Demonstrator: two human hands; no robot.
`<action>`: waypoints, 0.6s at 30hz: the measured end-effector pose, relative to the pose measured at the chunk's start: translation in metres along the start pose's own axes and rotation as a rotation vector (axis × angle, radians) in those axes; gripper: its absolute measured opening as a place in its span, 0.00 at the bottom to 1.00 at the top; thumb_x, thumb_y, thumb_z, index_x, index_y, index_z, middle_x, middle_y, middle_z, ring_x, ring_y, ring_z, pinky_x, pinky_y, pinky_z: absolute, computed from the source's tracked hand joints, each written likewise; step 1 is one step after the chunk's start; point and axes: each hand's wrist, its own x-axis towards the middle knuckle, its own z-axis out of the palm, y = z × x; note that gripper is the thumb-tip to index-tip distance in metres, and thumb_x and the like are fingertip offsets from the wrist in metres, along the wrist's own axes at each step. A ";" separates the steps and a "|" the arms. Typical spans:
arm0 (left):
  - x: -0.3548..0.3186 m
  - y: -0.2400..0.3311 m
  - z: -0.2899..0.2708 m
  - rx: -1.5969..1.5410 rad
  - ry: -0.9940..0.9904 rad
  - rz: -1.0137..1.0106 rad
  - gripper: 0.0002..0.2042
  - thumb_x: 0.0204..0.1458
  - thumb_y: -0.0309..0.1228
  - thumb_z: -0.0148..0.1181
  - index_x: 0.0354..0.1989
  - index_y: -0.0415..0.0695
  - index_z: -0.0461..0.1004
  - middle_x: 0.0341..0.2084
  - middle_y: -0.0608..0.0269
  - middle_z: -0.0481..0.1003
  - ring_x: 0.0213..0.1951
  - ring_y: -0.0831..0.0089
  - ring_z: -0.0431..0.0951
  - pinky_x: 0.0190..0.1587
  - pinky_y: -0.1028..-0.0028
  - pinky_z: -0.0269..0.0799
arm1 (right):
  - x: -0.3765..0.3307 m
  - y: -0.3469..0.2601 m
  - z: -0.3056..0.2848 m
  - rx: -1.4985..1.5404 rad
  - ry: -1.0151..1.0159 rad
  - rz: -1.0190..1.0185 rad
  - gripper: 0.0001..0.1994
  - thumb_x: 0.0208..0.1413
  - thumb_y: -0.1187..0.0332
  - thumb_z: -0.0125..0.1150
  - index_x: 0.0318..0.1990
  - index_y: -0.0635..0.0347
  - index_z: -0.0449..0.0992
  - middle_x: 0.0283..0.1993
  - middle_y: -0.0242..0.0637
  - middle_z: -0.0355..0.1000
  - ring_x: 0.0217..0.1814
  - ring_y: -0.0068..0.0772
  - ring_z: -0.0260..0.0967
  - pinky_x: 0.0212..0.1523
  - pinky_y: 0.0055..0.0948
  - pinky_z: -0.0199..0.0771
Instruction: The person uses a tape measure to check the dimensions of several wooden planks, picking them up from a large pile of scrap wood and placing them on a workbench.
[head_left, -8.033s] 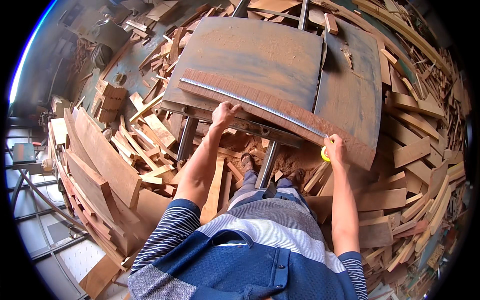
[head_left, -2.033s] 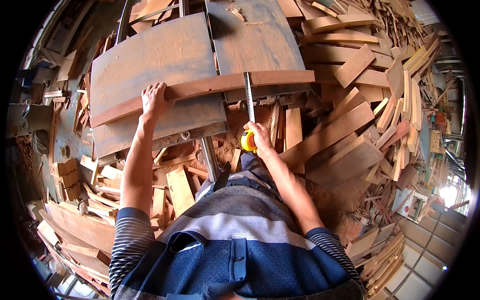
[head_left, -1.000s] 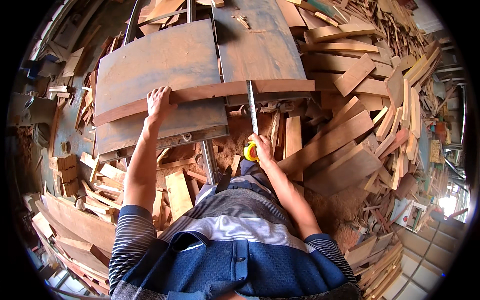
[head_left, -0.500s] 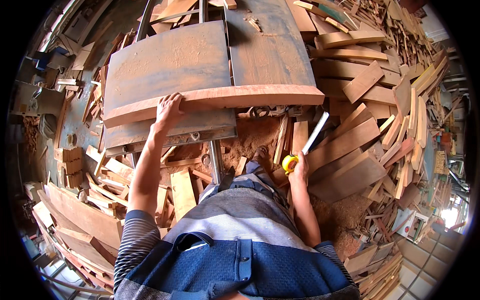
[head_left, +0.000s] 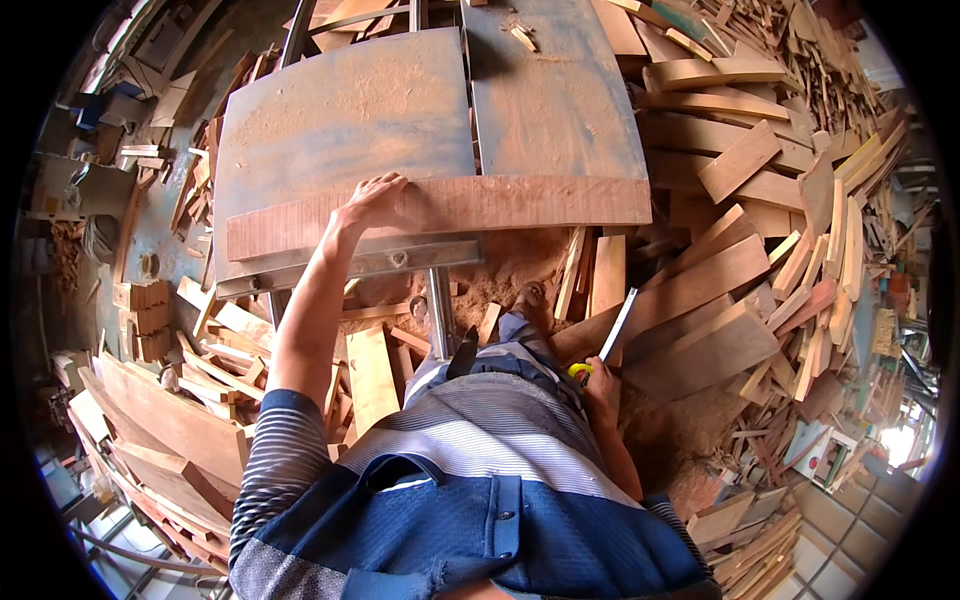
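A long reddish wooden board (head_left: pixel 540 203) lies across the near part of a dusty metal machine table (head_left: pixel 350 110), its broad face showing. My left hand (head_left: pixel 374 203) grips the board left of its middle, with the fingers over the far edge. Low at my right side, my right hand (head_left: pixel 601 392) is closed around a yellow tape measure (head_left: pixel 579 373). Its pale blade (head_left: pixel 620 325) sticks out a short way, pointing up and away from me. The hand covers much of the tape's case.
Cut planks (head_left: pixel 720 350) lie heaped to the right, with more boards (head_left: pixel 160 420) stacked at the left. A metal leg (head_left: pixel 440 310) stands under the table by my feet, amid sawdust (head_left: pixel 505 265). Small wood scraps (head_left: pixel 523 38) rest on the table's far right part.
The board has turned so its broad face shows, and its right end sits nearer the table. My left hand has moved with it. My right hand has drawn the tape measure down towards my body.
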 end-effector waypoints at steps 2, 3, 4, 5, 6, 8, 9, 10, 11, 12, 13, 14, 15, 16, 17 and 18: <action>0.017 0.014 0.000 0.044 -0.017 0.015 0.48 0.35 0.52 0.77 0.65 0.38 0.65 0.62 0.49 0.68 0.67 0.53 0.65 0.68 0.54 0.61 | 0.009 0.039 -0.015 0.040 0.006 -0.060 0.14 0.54 0.62 0.62 0.39 0.65 0.80 0.37 0.37 0.75 0.38 0.34 0.72 0.39 0.34 0.73; 0.023 0.012 0.005 0.045 0.004 0.023 0.48 0.35 0.52 0.77 0.65 0.38 0.65 0.62 0.49 0.69 0.66 0.53 0.66 0.68 0.54 0.61 | 0.013 0.053 -0.018 0.061 0.007 -0.092 0.14 0.54 0.62 0.62 0.39 0.65 0.80 0.37 0.37 0.74 0.37 0.33 0.72 0.38 0.34 0.73; 0.021 0.002 0.013 0.044 0.027 0.012 0.48 0.36 0.52 0.77 0.65 0.39 0.65 0.61 0.49 0.69 0.66 0.54 0.66 0.68 0.55 0.61 | 0.007 0.044 -0.008 0.231 0.078 0.127 0.13 0.56 0.63 0.62 0.39 0.67 0.80 0.38 0.36 0.75 0.37 0.31 0.72 0.37 0.32 0.72; 0.019 -0.010 0.019 0.044 0.050 0.001 0.47 0.36 0.52 0.77 0.65 0.39 0.66 0.61 0.48 0.69 0.66 0.54 0.66 0.68 0.55 0.61 | 0.000 0.035 -0.003 0.224 0.077 0.134 0.13 0.56 0.63 0.62 0.38 0.67 0.80 0.37 0.36 0.75 0.36 0.30 0.72 0.36 0.32 0.72; 0.017 -0.008 0.017 0.033 0.057 0.009 0.47 0.36 0.52 0.77 0.64 0.39 0.66 0.61 0.48 0.70 0.66 0.53 0.66 0.67 0.55 0.62 | -0.005 0.031 -0.004 0.219 0.091 0.139 0.13 0.57 0.63 0.62 0.38 0.67 0.80 0.36 0.35 0.75 0.36 0.29 0.72 0.36 0.31 0.72; 0.011 -0.004 0.016 0.010 0.071 0.024 0.46 0.36 0.52 0.77 0.63 0.40 0.67 0.60 0.48 0.70 0.65 0.53 0.67 0.67 0.56 0.63 | -0.009 0.032 -0.006 0.185 0.084 0.098 0.14 0.57 0.62 0.62 0.37 0.67 0.80 0.35 0.35 0.75 0.34 0.28 0.72 0.35 0.30 0.72; 0.014 0.006 0.010 0.009 0.049 0.035 0.46 0.36 0.51 0.77 0.63 0.40 0.67 0.60 0.47 0.70 0.65 0.51 0.67 0.66 0.55 0.64 | -0.006 0.045 -0.014 0.160 0.078 0.051 0.14 0.57 0.62 0.62 0.37 0.67 0.80 0.34 0.35 0.75 0.34 0.28 0.72 0.35 0.30 0.72; 0.015 0.011 0.005 0.011 0.027 0.034 0.45 0.36 0.51 0.77 0.63 0.40 0.67 0.60 0.46 0.70 0.64 0.50 0.68 0.65 0.55 0.65 | -0.006 0.049 -0.015 0.133 0.062 0.004 0.14 0.58 0.62 0.62 0.37 0.67 0.80 0.34 0.35 0.75 0.33 0.29 0.72 0.35 0.29 0.72; 0.015 0.016 0.002 0.013 0.005 0.033 0.44 0.37 0.51 0.77 0.62 0.40 0.67 0.60 0.46 0.70 0.64 0.49 0.68 0.64 0.55 0.65 | -0.006 0.053 -0.016 0.145 0.077 0.038 0.14 0.58 0.62 0.61 0.37 0.67 0.81 0.34 0.35 0.76 0.33 0.29 0.72 0.35 0.29 0.72; 0.010 0.014 0.004 0.016 0.032 0.034 0.44 0.37 0.51 0.77 0.62 0.40 0.67 0.60 0.46 0.71 0.64 0.49 0.68 0.64 0.55 0.65 | -0.009 0.045 -0.010 0.154 0.077 0.069 0.14 0.58 0.62 0.61 0.37 0.67 0.81 0.34 0.36 0.76 0.32 0.29 0.72 0.34 0.29 0.72; 0.006 0.011 0.007 0.017 0.060 0.040 0.44 0.37 0.51 0.77 0.62 0.40 0.67 0.60 0.46 0.71 0.63 0.49 0.68 0.64 0.55 0.66 | -0.013 0.033 -0.007 0.163 0.082 0.097 0.14 0.58 0.62 0.61 0.37 0.67 0.81 0.34 0.36 0.77 0.31 0.29 0.72 0.34 0.29 0.72; 0.001 0.007 0.010 0.017 0.089 0.045 0.43 0.37 0.50 0.77 0.61 0.41 0.68 0.60 0.46 0.71 0.63 0.49 0.69 0.64 0.55 0.66 | -0.018 0.022 -0.004 0.110 0.059 0.087 0.15 0.60 0.61 0.59 0.39 0.68 0.81 0.37 0.39 0.78 0.36 0.31 0.73 0.39 0.30 0.72; -0.004 0.006 0.010 0.009 0.082 0.040 0.43 0.37 0.50 0.77 0.61 0.41 0.68 0.60 0.46 0.71 0.63 0.49 0.69 0.64 0.55 0.66 | -0.024 0.006 -0.002 0.056 0.038 0.077 0.17 0.61 0.60 0.57 0.40 0.68 0.81 0.39 0.42 0.79 0.40 0.34 0.75 0.44 0.32 0.72; -0.007 0.007 0.010 0.000 0.074 0.043 0.43 0.37 0.50 0.77 0.61 0.40 0.68 0.60 0.46 0.71 0.63 0.49 0.69 0.64 0.55 0.65 | -0.025 -0.002 -0.003 0.004 0.025 0.068 0.18 0.63 0.59 0.54 0.42 0.68 0.82 0.42 0.45 0.80 0.44 0.36 0.76 0.50 0.34 0.72; -0.013 0.008 0.011 -0.009 0.066 0.043 0.43 0.37 0.50 0.77 0.61 0.40 0.68 0.60 0.46 0.71 0.63 0.49 0.68 0.64 0.55 0.65 | -0.016 -0.003 0.000 0.047 0.092 0.056 0.17 0.62 0.59 0.56 0.40 0.68 0.82 0.40 0.42 0.79 0.42 0.34 0.75 0.47 0.33 0.72; -0.016 0.013 0.016 0.031 0.168 0.072 0.41 0.36 0.46 0.78 0.61 0.44 0.70 0.58 0.50 0.73 0.62 0.51 0.71 0.63 0.55 0.67 | -0.003 0.002 0.003 0.098 0.171 0.044 0.17 0.61 0.59 0.58 0.39 0.67 0.81 0.38 0.40 0.79 0.40 0.32 0.74 0.44 0.32 0.72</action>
